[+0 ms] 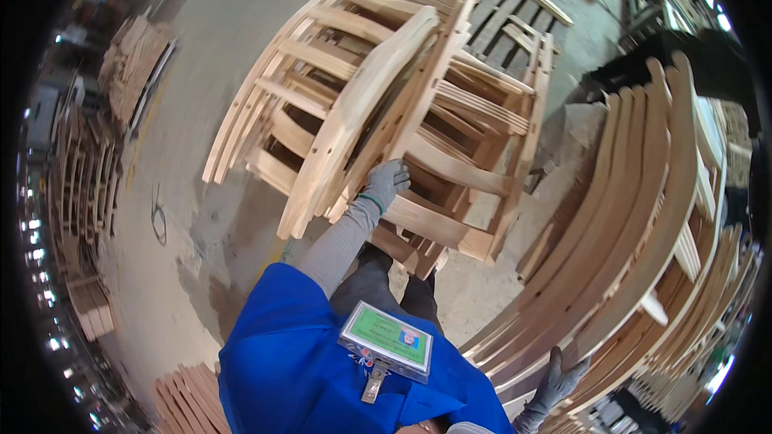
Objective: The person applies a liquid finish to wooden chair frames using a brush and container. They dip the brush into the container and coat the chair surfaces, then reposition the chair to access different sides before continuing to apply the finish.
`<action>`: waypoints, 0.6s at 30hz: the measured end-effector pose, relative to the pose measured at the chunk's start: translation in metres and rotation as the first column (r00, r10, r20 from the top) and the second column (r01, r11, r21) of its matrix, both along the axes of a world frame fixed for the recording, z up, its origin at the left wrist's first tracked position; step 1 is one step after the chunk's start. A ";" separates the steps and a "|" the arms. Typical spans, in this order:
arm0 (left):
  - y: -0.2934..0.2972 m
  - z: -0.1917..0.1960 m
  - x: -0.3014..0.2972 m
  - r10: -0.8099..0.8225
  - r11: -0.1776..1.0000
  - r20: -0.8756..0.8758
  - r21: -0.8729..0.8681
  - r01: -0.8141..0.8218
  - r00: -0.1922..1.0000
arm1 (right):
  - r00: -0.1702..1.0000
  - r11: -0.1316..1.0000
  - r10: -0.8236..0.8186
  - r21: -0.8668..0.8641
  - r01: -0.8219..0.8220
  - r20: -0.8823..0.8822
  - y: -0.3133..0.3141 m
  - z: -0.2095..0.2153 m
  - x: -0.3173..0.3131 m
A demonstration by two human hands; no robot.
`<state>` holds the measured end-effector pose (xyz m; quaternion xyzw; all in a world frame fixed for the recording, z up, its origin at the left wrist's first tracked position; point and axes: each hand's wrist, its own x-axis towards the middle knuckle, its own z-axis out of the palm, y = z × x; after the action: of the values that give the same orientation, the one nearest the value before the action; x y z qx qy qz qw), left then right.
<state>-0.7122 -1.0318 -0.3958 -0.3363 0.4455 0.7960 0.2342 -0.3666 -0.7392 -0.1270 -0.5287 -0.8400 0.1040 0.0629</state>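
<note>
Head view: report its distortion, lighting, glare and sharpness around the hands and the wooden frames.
Head view: strong fisheye, with a black rim and the curved wooden parts bowing further at the right edge; lighting is even and soft, with faint shadows on the concrete floor; small bright glare spots at both rims; the left hand on the stacked chair frames is sharp, the right hand softer near the edge.

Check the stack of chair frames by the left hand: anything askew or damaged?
One curved board leans diagonally across the stacked chair frames, out of line with them. The left hand grips the stack just beside it. No breakage visible.
</note>
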 end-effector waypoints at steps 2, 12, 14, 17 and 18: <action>-0.020 -0.015 -0.023 0.141 0.983 0.070 0.112 -0.148 0.988 | 0.994 0.993 -0.105 0.052 0.105 -0.009 0.007 -0.015 -0.006; -0.175 -0.077 -0.204 0.284 -0.024 -0.492 -0.862 -0.507 0.823 | 0.963 0.984 -0.169 0.086 0.154 0.211 -0.042 0.016 -0.061; -0.227 -0.082 -0.225 0.398 0.534 -0.502 -0.554 -0.639 0.768 | 0.985 0.991 -0.129 0.037 0.125 0.117 -0.026 0.008 -0.052; -0.238 -0.093 -0.240 0.640 0.768 -0.138 0.085 -0.634 0.756 | 0.996 0.996 -0.087 -0.003 0.087 0.009 -0.031 0.003 -0.047; -0.238 -0.093 -0.240 0.601 0.799 -0.110 0.068 -0.597 0.792 | 0.993 0.997 -0.059 0.057 0.053 0.105 -0.034 0.008 -0.050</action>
<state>-0.9526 -1.2695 -0.4889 -0.4056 0.3179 0.8553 -0.0533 -0.4169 -0.7730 -0.1194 -0.5551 -0.8295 0.0510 0.0351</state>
